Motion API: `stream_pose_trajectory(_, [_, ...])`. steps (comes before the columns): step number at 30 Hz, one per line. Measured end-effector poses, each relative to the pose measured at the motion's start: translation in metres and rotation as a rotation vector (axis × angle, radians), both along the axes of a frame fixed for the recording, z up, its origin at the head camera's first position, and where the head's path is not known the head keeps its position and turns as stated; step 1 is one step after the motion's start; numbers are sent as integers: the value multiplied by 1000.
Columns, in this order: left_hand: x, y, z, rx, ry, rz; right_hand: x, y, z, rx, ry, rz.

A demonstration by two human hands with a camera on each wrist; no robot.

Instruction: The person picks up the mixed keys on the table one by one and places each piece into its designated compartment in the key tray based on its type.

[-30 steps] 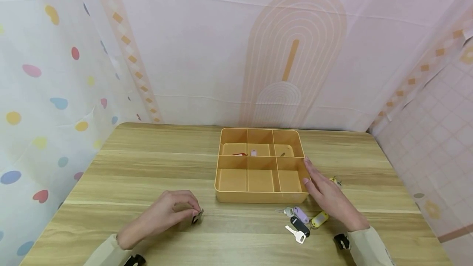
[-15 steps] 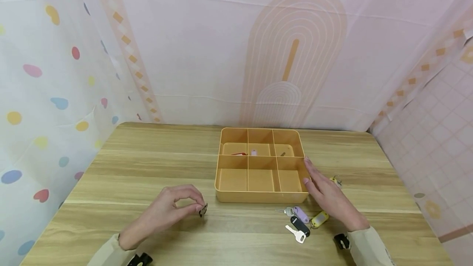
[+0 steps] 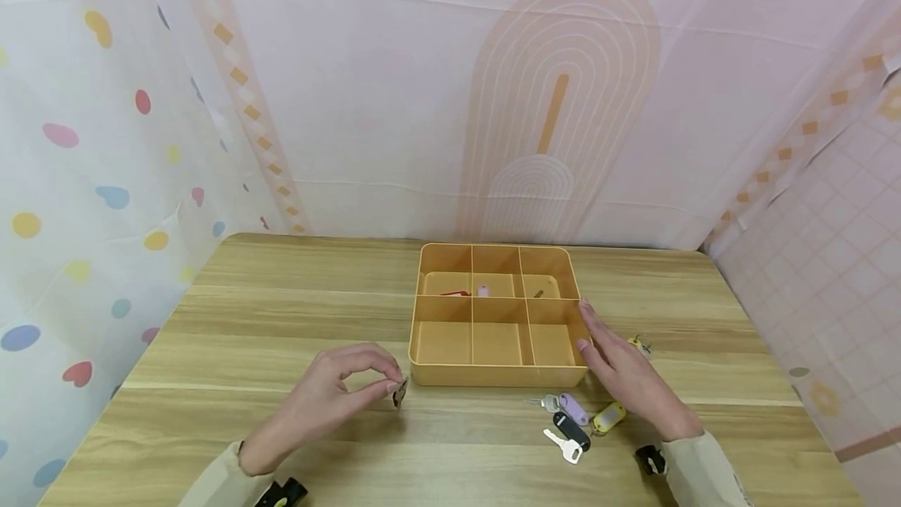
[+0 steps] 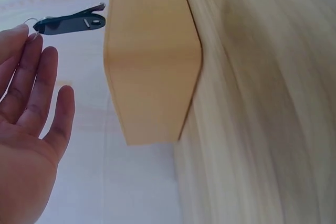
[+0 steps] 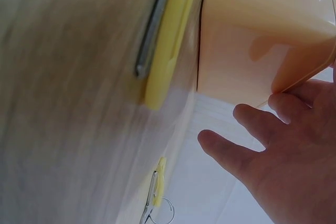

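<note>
Head view: left hand [image 3: 325,390], shifted closer to the box [image 3: 486,376], pinches a black key tag [image 3: 400,393] just off the box's front-left corner; the tag is nearer, still outside. Right hand [image 3: 629,374], fingers spread, touches the box's right side. Left wrist view: tag flat, oblong, smooth; thin wire ring [image 4: 31,20]. Right wrist view: box wall glossy, rounded at the corner; slim yellow tag [image 5: 169,51] beside the box.
</note>
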State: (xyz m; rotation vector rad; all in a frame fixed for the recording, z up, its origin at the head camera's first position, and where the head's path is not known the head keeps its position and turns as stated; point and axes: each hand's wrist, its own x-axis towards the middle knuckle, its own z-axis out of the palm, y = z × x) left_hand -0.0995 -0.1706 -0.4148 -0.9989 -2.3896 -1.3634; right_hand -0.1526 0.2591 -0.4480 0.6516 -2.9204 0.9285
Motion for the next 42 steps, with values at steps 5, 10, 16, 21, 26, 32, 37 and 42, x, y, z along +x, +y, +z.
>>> stream_pose_trajectory(5, [-1,9,6,28,-20,29,-1,0,0,2,12,0])
stream_pose_trajectory(10, [-5,19,10,54,1,71,0,0,0,-6,12,3])
stream_pose_trajectory(16, [-14,30,14,117,41,72,0,0,0,-16,0,6])
stream_pose_trajectory(21, [-19,37,16,141,18,90,0,1,-1,-17,-4,6])
stream_pose_trajectory(26, [-25,42,14,139,-21,137,-1,1,-2,-14,-8,6])
stream_pose_trajectory(32, [-34,46,8,126,-44,201,-2,1,-2,-15,-5,4])
stream_pose_trajectory(37, [-43,46,2,112,-21,205,-2,1,-3,-12,-1,4])
stream_pose_trajectory(42, [-52,46,-6,79,18,218,-2,1,-3,-14,-1,2])
